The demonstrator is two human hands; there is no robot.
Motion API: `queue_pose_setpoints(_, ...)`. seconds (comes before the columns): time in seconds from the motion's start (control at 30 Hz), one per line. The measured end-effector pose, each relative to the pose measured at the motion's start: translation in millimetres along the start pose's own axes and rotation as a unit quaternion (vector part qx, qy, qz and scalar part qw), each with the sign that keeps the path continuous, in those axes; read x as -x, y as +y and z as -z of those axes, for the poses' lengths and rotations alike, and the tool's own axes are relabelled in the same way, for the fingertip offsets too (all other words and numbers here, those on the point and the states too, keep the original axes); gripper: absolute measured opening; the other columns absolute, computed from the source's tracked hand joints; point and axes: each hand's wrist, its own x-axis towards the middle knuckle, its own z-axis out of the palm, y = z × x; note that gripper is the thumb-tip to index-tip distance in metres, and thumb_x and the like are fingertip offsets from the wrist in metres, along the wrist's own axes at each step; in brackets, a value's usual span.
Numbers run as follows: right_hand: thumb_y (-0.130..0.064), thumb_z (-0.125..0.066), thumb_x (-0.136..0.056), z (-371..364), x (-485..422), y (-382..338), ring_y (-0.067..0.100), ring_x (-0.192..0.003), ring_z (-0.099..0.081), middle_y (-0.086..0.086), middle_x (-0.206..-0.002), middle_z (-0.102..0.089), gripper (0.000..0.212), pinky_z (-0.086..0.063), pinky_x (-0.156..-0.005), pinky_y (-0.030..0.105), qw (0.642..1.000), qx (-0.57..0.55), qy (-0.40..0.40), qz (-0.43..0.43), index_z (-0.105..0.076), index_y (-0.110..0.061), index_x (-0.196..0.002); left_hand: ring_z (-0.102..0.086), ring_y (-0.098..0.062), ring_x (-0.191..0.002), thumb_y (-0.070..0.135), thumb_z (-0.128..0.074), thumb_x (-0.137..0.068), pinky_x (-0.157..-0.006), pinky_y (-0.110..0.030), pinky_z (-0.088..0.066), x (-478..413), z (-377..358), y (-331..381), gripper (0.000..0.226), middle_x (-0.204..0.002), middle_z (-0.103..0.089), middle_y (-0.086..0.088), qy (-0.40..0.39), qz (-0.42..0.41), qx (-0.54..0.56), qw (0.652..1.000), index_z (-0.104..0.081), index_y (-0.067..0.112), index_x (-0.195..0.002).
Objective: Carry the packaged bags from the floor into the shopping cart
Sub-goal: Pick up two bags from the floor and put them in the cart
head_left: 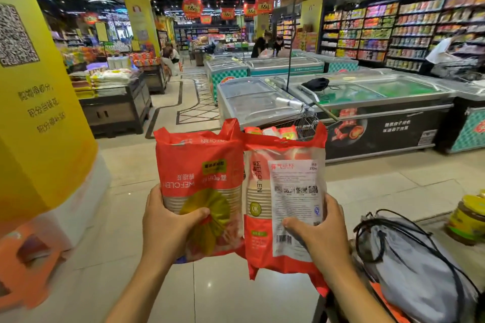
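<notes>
I hold two red packaged bags of paper cups upright, side by side, at chest height. My left hand grips the lower part of the left bag, thumb across its front. My right hand grips the right bag low down, thumb on its white label. Behind the bags stands the wire shopping cart, mostly hidden, with red packages showing inside it.
A yellow pillar rises at the left, with an orange stool at its foot. Chest freezers line the aisle beyond the cart. A grey drawstring bag lies at the lower right near a yellow jar. People stand far back.
</notes>
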Motion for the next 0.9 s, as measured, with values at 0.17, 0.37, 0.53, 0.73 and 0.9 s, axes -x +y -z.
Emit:
queue_pose_setpoints(0.17, -0.019, -0.092, -0.070, -50, -77, 0, 0.010, -0.101, -0.062, -0.004, -0.119, -0.055, 0.071, -0.055, -0.069, 0.021, 0.999, 0.024, 0.021, -0.006, -0.050, -0.032, -0.126, -0.065, -0.015, -0.099, 0.030, -0.096, -0.066, -0.075, -0.029, -0.054, -96, -30, -23, 0.083, -0.117, -0.060, 0.009, -0.016, 0.002, 0.022, 1.000, -0.043, 0.036, -0.128)
queue_pose_setpoints(0.37, -0.020, -0.091, -0.073, -97, -148, 7, 0.013, -0.100, -0.064, -0.003, -0.119, -0.058, 0.067, -0.055, -0.065, 0.021, 0.999, 0.032, 0.032, -0.017, -0.049, -0.033, -0.124, -0.064, -0.010, -0.097, 0.026, -0.097, -0.064, -0.074, -0.030, -0.055, -186, -57, -43, 0.084, -0.113, -0.060, 0.014, -0.037, 0.000, 0.044, 0.998, -0.043, 0.037, -0.127)
queue_pose_setpoints(0.53, -0.018, -0.093, -0.068, -116, -202, 21, 0.015, -0.101, -0.066, -0.002, -0.119, -0.058, 0.075, -0.061, -0.070, 0.029, 0.998, 0.027, 0.052, -0.034, -0.051, -0.027, -0.129, -0.066, -0.013, -0.098, 0.021, -0.098, -0.062, -0.074, -0.032, -0.056, -246, -92, -51, 0.084, -0.116, -0.063, 0.009, -0.062, 0.000, 0.049, 0.997, -0.045, 0.036, -0.126)
queue_pose_setpoints(0.73, -0.015, -0.094, -0.066, -131, -279, 41, 0.019, -0.102, -0.068, 0.000, -0.120, -0.060, 0.077, -0.063, -0.080, 0.043, 0.998, 0.007, 0.059, -0.037, -0.051, -0.030, -0.128, -0.067, -0.015, -0.099, 0.023, -0.099, -0.062, -0.078, -0.036, -0.059, -310, -143, -61, 0.086, -0.118, -0.064, 0.008, -0.070, -0.008, 0.039, 0.997, -0.048, 0.033, -0.130)
queue_pose_setpoints(0.9, -0.025, -0.096, -0.060, -149, -365, 67, 0.017, -0.101, -0.069, -0.004, -0.122, -0.060, 0.082, -0.063, -0.078, 0.046, 0.997, -0.018, 0.070, -0.032, -0.051, -0.035, -0.128, -0.067, -0.014, -0.100, 0.026, -0.098, -0.063, -0.080, -0.039, -0.061, -374, -197, -66, 0.084, -0.117, -0.064, 0.010, -0.074, -0.022, 0.018, 0.997, -0.047, 0.036, -0.128)
